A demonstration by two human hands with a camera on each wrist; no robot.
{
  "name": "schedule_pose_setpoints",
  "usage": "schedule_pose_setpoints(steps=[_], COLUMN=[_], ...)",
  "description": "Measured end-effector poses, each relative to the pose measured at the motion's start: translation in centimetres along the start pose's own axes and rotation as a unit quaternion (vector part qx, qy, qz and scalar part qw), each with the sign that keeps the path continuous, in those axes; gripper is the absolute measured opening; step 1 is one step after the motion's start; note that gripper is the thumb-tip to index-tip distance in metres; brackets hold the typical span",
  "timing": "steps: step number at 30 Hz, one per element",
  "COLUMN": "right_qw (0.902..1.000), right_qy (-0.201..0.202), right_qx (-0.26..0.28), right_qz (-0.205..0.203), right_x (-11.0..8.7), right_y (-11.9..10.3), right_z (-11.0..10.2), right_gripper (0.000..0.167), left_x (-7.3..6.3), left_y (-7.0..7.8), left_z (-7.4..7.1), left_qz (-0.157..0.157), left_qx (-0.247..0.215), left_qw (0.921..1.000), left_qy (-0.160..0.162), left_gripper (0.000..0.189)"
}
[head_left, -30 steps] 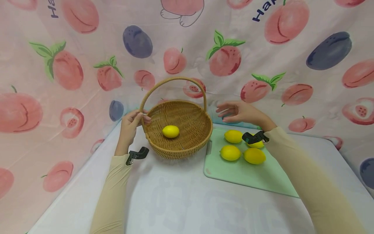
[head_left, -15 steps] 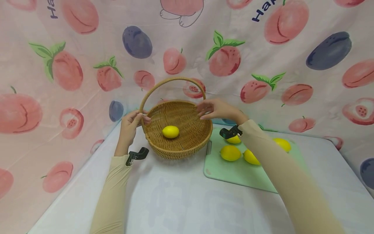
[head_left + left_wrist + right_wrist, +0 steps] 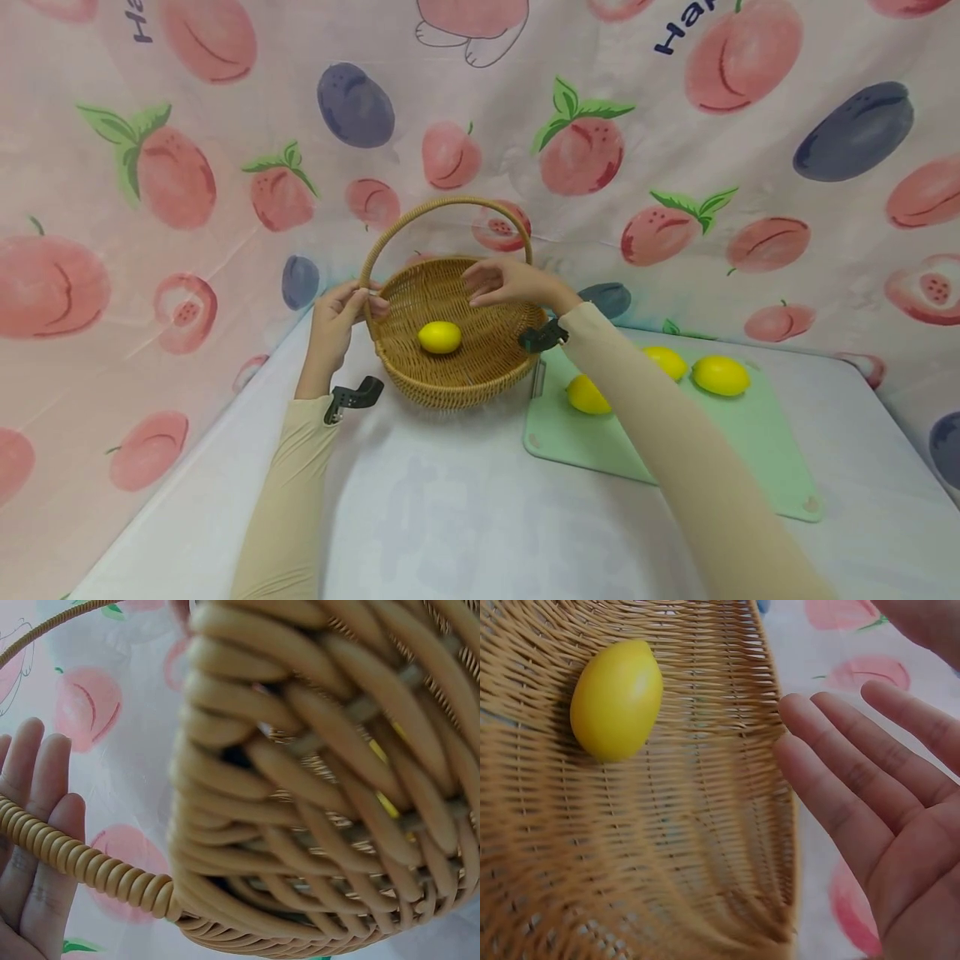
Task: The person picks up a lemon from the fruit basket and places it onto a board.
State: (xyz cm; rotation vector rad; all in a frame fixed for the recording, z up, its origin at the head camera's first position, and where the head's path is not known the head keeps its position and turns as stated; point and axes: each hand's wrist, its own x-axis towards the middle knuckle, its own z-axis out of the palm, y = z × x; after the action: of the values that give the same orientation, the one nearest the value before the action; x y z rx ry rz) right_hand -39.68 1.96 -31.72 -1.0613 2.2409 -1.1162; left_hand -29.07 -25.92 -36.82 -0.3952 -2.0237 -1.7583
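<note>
A brown wicker basket [image 3: 480, 321] with a tall arched handle [image 3: 450, 202] stands in the middle of the head view. One yellow lemon [image 3: 439, 337] lies inside it, also visible through the right wrist camera. At the basket's left side, my left hand [image 3: 335, 325] holds the base of the handle, thumb in front and fingers behind. In the left wrist view those fingers [image 3: 45, 787] extend behind the wrapped handle [image 3: 82, 862]. Above the basket's right half hovers my right hand [image 3: 510, 283], holding nothing; its fingers [image 3: 840, 772] are loosely extended, apart from the lemon.
To the basket's right lies a light green cutting board [image 3: 750, 450] bearing several lemons [image 3: 720, 376]; my right forearm [image 3: 660, 417] crosses over it and hides part of them. A white cloth [image 3: 450, 500] covers the table. A fruit-print curtain [image 3: 480, 100] hangs close behind.
My right hand has moved left from beside the basket to over its inside, its forearm sweeping across the board. My left hand stays at the handle, and the basket and its lemon have not moved.
</note>
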Motion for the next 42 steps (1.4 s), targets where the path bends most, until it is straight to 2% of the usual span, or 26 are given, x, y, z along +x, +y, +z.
schedule_pose_setpoints(steps=[8, 21, 36, 42], right_qw=[0.9997, 0.9997, 0.9993, 0.9994], right_qy=[0.02, 0.019, 0.034, 0.025], right_qx=[-0.013, 0.005, 0.002, -0.009], right_qz=[0.007, 0.014, 0.014, 0.021], right_x=[2.0, 4.8, 5.6, 6.2], right_y=[0.4, 1.5, 1.1, 1.3], right_z=[1.7, 3.9, 4.2, 4.7], right_gripper=[0.046, 0.049, 0.047, 0.046], left_x=[-0.1, -0.1, 0.0, -0.1], left_y=[0.1, 0.1, 0.0, -0.1], left_z=[0.0, 0.1, 0.1, 0.0], left_qz=[-0.004, -0.005, -0.016, -0.012], left_qx=[0.0, 0.008, 0.007, 0.005], left_qw=[1.0, 0.9999, 0.9998, 0.9999], left_qy=[-0.001, 0.004, 0.004, 0.002], left_gripper=[0.021, 0.023, 0.023, 0.023])
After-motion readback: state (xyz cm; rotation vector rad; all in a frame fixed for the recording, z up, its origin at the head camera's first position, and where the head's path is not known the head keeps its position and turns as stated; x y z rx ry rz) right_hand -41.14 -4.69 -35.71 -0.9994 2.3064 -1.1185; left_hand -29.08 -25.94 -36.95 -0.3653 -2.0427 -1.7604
